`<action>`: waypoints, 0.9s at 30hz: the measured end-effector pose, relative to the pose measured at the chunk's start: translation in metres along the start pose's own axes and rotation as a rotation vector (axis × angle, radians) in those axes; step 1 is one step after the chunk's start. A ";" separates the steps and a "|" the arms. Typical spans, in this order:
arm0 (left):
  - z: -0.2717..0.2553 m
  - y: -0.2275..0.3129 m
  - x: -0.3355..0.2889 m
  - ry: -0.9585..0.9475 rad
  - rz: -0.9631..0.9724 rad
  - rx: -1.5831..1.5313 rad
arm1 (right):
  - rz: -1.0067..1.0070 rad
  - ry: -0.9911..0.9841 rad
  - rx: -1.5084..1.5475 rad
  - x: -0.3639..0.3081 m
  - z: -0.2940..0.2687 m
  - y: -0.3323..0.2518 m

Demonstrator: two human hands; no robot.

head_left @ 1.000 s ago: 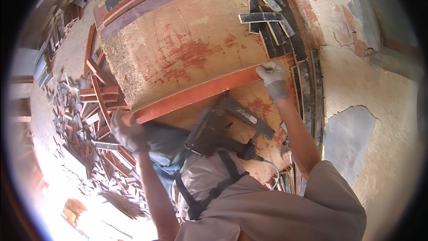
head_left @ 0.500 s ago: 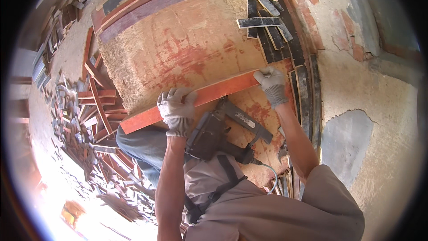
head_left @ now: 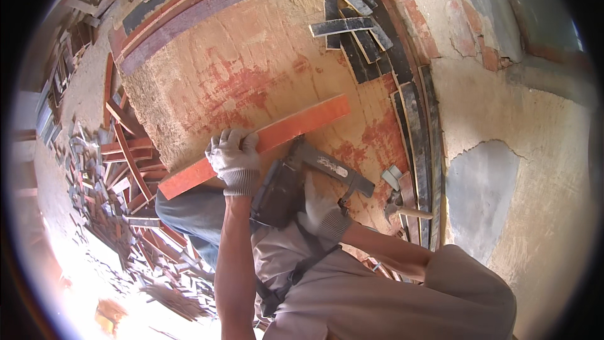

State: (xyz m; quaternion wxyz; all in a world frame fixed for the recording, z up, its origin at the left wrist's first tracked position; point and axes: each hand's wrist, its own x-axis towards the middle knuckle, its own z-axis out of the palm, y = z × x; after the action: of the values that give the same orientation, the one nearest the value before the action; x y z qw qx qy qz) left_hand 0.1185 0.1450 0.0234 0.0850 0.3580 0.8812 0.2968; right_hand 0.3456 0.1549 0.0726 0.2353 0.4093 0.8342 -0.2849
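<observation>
My left hand (head_left: pixel 231 154), in a whitish knit glove, is closed over a long orange-red wooden strip (head_left: pixel 302 123). The strip lies at a slant across the worktable, its left end jutting past the table's edge. Right in front of my body is a black nail gun (head_left: pixel 277 192), its long magazine (head_left: pixel 336 173) pointing off to the right. My right hand (head_left: pixel 324 217), gloved too, is wrapped about the nail gun's handle, which it mostly hides. The fingers of this hand are partly blurred.
Red-stained board (head_left: pixel 251 44) forms the tabletop. Short black-faced strips (head_left: pixel 358 31) are piled at its far right. A hammer (head_left: pixel 412 213) lies near the right edge, beside long dark strips (head_left: pixel 412 145) and a patched wall (head_left: pixel 491 182). Wood scraps (head_left: pixel 119 195) cover the floor at left.
My right hand has let go of the strip's right end and come down to the nail gun's handle. My left hand stays on the strip. The whole view has shifted slightly.
</observation>
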 end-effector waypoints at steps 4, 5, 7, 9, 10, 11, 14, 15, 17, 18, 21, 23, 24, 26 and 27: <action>0.003 -0.003 0.001 0.018 0.020 0.008 | -0.034 0.125 0.313 0.007 -0.009 0.004; 0.003 -0.003 0.000 0.028 0.026 0.021 | -0.094 0.122 0.359 0.004 -0.025 0.012; 0.005 -0.004 0.000 0.015 0.005 0.028 | -0.124 0.001 0.399 -0.012 -0.071 0.033; 0.006 -0.004 -0.001 -0.012 -0.041 0.019 | -0.238 0.006 0.552 -0.024 -0.117 0.050; 0.006 -0.005 -0.002 -0.004 -0.039 0.017 | -0.355 -0.035 0.701 -0.027 -0.139 0.061; 0.007 -0.005 -0.002 0.003 -0.038 0.016 | -0.291 -0.120 0.843 -0.029 -0.160 0.072; 0.008 -0.005 -0.002 0.023 -0.041 0.009 | 0.105 -0.273 1.075 -0.025 -0.197 0.089; 0.008 -0.005 -0.002 0.018 -0.046 0.013 | 0.135 -0.176 0.948 -0.019 -0.198 0.089; 0.009 -0.005 -0.001 0.032 -0.020 -0.005 | 0.206 -0.069 0.856 -0.011 -0.201 0.091; 0.009 -0.005 -0.001 0.031 -0.025 0.007 | 0.285 -0.085 0.831 -0.006 -0.203 0.094; 0.010 -0.007 -0.002 0.036 -0.035 0.022 | 0.297 -0.168 0.899 0.006 -0.203 0.103; 0.011 -0.008 -0.002 0.025 -0.031 0.018 | 0.268 -0.173 0.837 0.010 -0.200 0.108; 0.011 -0.008 -0.002 0.026 -0.032 0.043 | 0.253 -0.167 0.809 0.011 -0.198 0.110; 0.011 -0.009 -0.002 0.018 -0.023 0.021 | 0.251 -0.188 0.876 0.012 -0.197 0.110; 0.011 -0.008 -0.002 0.019 -0.028 0.040 | 0.279 -0.181 0.892 0.012 -0.197 0.108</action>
State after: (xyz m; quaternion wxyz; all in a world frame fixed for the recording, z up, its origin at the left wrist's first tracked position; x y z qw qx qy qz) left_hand 0.1191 0.1442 0.0092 0.0736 0.3443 0.8927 0.2813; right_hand 0.3960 0.3473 0.1777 0.1445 0.5519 0.5437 -0.6156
